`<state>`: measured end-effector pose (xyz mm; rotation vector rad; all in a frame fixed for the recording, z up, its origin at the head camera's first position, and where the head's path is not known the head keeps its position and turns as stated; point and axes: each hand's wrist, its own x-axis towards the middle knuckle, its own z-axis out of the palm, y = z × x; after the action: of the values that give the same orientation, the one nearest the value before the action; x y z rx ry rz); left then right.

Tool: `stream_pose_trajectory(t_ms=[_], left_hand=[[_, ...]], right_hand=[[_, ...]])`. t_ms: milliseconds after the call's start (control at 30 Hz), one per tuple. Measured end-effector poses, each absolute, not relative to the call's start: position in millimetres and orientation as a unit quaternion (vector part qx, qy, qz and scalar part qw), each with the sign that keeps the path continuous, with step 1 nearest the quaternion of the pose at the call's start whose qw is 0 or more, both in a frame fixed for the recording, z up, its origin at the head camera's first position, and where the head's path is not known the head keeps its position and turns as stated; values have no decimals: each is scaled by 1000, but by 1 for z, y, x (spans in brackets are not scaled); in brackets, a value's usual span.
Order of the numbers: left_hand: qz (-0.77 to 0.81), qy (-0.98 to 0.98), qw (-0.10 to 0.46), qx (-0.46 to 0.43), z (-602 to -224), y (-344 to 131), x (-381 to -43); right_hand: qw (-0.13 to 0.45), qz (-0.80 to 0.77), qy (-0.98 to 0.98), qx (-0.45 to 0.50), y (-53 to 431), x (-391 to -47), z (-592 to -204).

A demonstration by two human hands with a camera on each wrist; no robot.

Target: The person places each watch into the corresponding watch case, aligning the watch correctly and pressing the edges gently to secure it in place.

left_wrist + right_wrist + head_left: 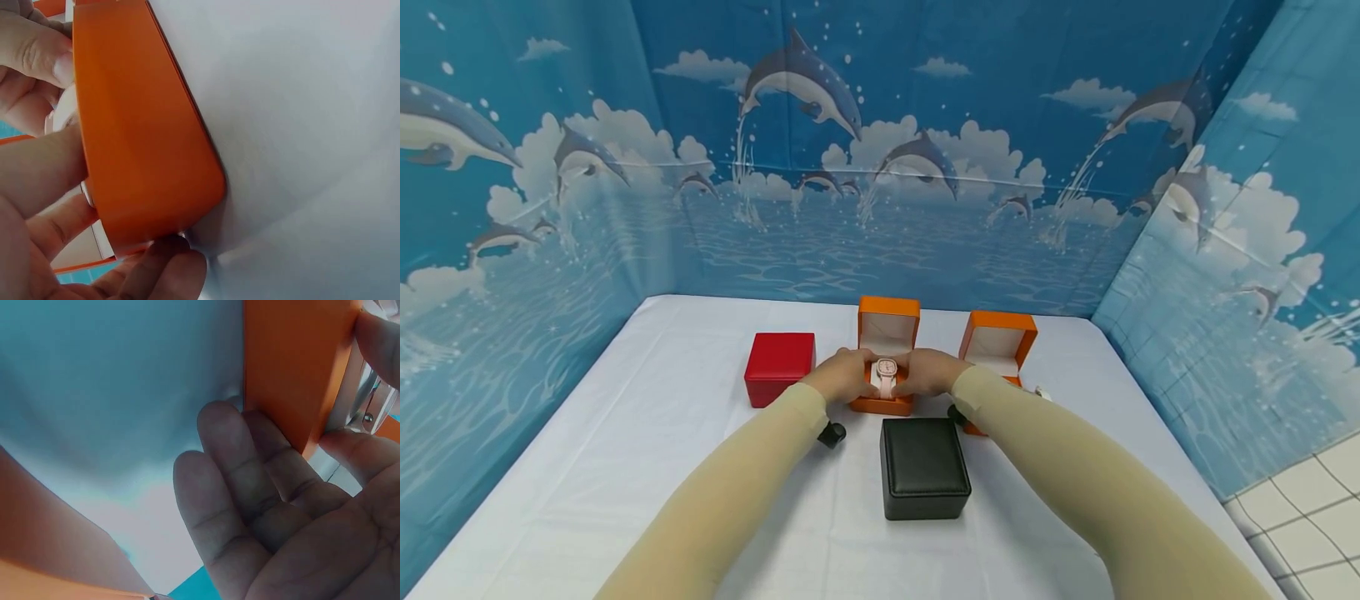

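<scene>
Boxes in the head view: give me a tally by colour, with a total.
Orange: 2 (middle orange box and right orange box, both open)
Red: 1 (closed red box)
Black: 1 (closed black box)
Total: 4

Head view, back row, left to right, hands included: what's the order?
Red box → left hand → pink watch → right hand → rightmost open orange box, partly hidden by the sleeve.
</scene>
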<state>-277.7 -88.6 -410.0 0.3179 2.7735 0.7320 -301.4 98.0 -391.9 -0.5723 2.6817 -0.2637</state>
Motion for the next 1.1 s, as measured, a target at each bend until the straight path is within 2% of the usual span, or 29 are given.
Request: stream_pose_trajectory(t_ms=[367,600,900,1100], left_hand=[[238,955,129,124,-408,-95,-279],[261,952,109,118,-384,-104,-277],[388,920,1,48,-359,-117,-283],[398,917,17,40,-358,-117,-296]], right_hand=[[188,-98,952,-222,101,-300,-391],[192,-73,952,-226,111,-300,-380],[172,-135,963,-155,124,-299,-344],[123,-216,963,-100,123,-302,-337]])
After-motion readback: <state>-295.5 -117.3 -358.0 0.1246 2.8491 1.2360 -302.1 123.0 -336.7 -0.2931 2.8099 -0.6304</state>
